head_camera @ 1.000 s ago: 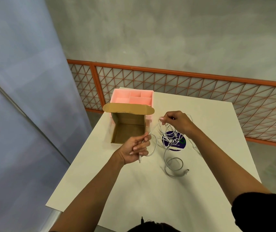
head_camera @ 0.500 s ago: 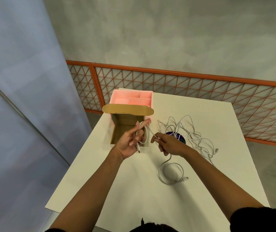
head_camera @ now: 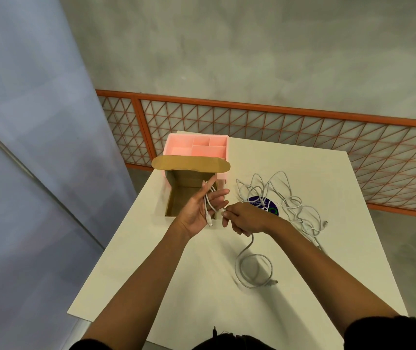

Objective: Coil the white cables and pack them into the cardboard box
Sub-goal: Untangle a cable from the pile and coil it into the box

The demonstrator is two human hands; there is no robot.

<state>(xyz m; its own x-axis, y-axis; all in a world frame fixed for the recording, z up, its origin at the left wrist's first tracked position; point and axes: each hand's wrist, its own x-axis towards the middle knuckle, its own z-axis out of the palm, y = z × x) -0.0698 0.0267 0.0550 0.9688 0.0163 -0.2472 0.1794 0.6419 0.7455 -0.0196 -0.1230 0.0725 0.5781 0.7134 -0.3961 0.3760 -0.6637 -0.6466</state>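
Two hands work over a white table (head_camera: pixel 202 286) in the head view. The left hand (head_camera: pixel 195 210) is turned palm up with its fingers spread and nearly straight. One white cable (head_camera: pixel 251 239) is looped between those fingers, and its plug end hangs over the palm. The right hand (head_camera: pixel 247 219), just beside it, pinches the same cable between thumb and fingertips. From there the cable drops under the right hand to a loose ring lying on the table. The other white cables (head_camera: pixel 290 205) lie in a tangle to the right, partly over a round purple sticker (head_camera: pixel 265 208). The cardboard box (head_camera: pixel 181 198) stands open behind the left hand, its lid flap (head_camera: pixel 189 164) raised. A pink tray (head_camera: pixel 199 145) with compartments touches its far side.
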